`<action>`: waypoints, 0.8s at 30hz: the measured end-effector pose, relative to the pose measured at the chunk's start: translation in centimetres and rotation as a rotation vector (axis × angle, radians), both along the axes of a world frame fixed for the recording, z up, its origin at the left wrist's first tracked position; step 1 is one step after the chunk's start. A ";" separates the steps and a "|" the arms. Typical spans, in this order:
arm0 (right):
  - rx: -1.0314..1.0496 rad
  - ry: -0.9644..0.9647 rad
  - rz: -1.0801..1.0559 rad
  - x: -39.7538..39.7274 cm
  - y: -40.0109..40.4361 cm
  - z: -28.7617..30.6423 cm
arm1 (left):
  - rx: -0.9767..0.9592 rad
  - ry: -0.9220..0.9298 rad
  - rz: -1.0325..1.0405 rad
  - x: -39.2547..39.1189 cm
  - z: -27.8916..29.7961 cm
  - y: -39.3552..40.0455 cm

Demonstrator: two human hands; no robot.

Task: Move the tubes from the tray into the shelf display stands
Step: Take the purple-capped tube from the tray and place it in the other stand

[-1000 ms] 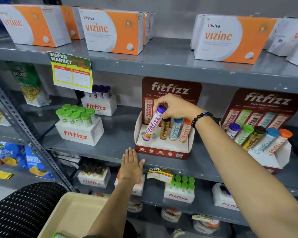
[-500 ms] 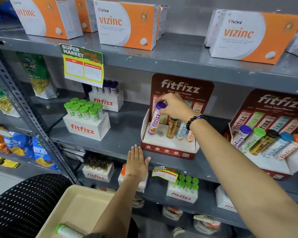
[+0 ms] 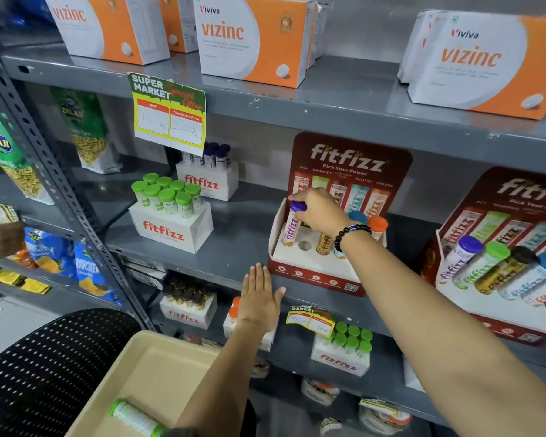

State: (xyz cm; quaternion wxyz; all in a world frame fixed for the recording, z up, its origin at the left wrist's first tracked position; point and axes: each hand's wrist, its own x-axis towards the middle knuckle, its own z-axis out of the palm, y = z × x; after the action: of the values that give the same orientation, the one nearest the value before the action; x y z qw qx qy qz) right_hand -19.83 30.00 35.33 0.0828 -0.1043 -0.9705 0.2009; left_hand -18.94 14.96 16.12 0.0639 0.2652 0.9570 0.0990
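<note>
A: Start from the left of the red fitfizz display stand (image 3: 312, 272). What's there?

B: Low and left of it, the beige tray (image 3: 145, 373), with one green-capped tube (image 3: 136, 419) lying on its side near the tray's front edge. Up on the same grey shelf (image 3: 243, 247) as the stand, well to its left, a white fitfizz box of green-capped tubes (image 3: 167, 197) standing upright.

A: And the hands?

B: The left hand (image 3: 260, 302) lies flat just below and left of the stand's front corner, fingers straight and together, thumb out, holding nothing; it looks pressed to the shelf edge. The right hand (image 3: 320, 209) is over the stand's left end, fingertips pinched round the cap of a purple-capped tube (image 3: 292, 227).

A: Where does that tube sit?

B: Its foot is in the stand's leftmost hole, leaning slightly (how deep, I cannot tell). The next hole (image 3: 304, 246) to the right is empty, then a gold tube (image 3: 323, 244), partly behind the wrist with its black bead bracelet (image 3: 349, 233), then a blue cap (image 3: 358, 217) and an orange-capped tube (image 3: 377, 225)

A: Further right?

B: A second fitfizz stand (image 3: 517, 313), its five tubes leaning in a row
</note>
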 end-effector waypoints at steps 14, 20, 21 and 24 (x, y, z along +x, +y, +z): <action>-0.020 -0.008 0.010 0.5 -0.6 0.1 | -0.019 -0.001 -0.009 0.2 0.4 0.0; 0.043 0.276 0.021 1.6 -1.7 1.7 | -0.020 0.006 -0.020 0.1 0.4 -0.1; 0.050 0.332 0.044 1.7 -2.2 2.0 | -0.016 0.002 -0.024 0.0 0.4 -0.1; 0.028 0.440 0.146 1.7 -4.1 2.6 | 0.031 0.021 -0.046 0.2 0.3 -0.8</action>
State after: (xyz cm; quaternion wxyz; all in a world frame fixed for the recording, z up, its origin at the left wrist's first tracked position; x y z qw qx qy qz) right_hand -18.09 25.88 37.94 0.2790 0.0138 -0.9367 0.2111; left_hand -18.73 14.15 16.40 0.0521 0.2891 0.9496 0.1096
